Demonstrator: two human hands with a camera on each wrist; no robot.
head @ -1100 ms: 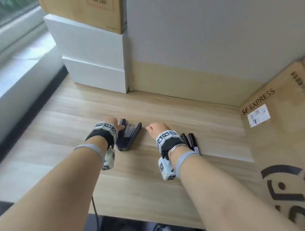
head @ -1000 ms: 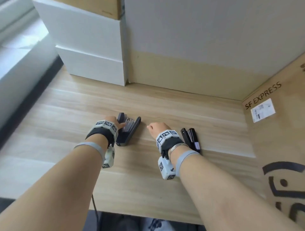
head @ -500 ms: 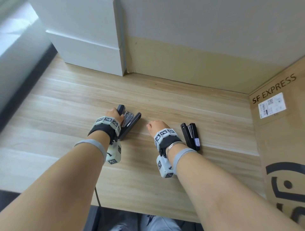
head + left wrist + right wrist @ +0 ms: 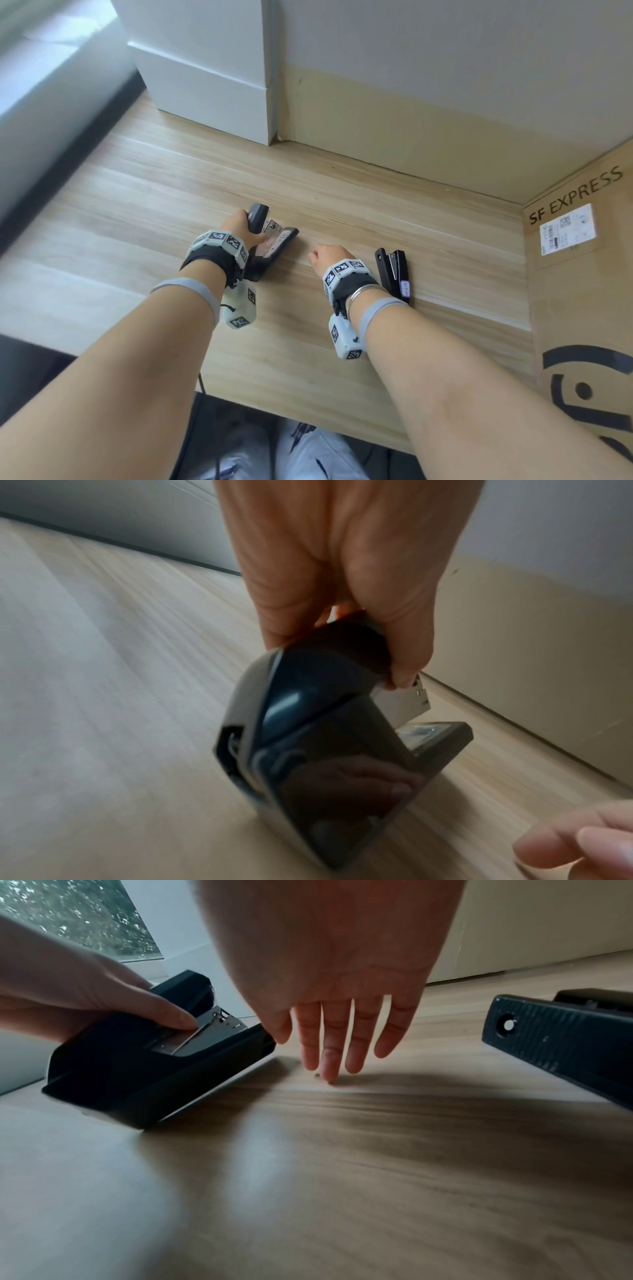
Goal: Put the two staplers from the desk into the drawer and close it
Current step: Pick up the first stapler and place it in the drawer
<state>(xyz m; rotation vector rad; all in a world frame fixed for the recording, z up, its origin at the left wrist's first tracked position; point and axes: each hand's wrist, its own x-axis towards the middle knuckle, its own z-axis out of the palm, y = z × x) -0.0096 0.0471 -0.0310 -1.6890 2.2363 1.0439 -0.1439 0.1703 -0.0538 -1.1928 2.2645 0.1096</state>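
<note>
A large black stapler (image 4: 270, 245) stands tilted on the wooden desk (image 4: 171, 205), its rear end on the wood. My left hand (image 4: 241, 228) grips its top arm, thumb on the metal magazine (image 4: 192, 1039). In the left wrist view the stapler (image 4: 329, 731) hangs from my fingers, base edge touching the desk. A smaller black stapler (image 4: 394, 272) lies flat to the right. Between the two, my right hand (image 4: 325, 257) hovers with straight fingers (image 4: 329, 1047), one fingertip touching the desk. The small stapler (image 4: 561, 1037) is apart from it. No drawer is in view.
A white box (image 4: 205, 68) stands at the back left against the wall. A cardboard SF Express carton (image 4: 582, 274) walls off the right side. The desk's front edge (image 4: 308, 421) runs just below my forearms, with my legs beneath it.
My left hand has tilted the large stapler up and nudged it slightly away. The right hand stays between the staplers. The head camera has tipped downward.
</note>
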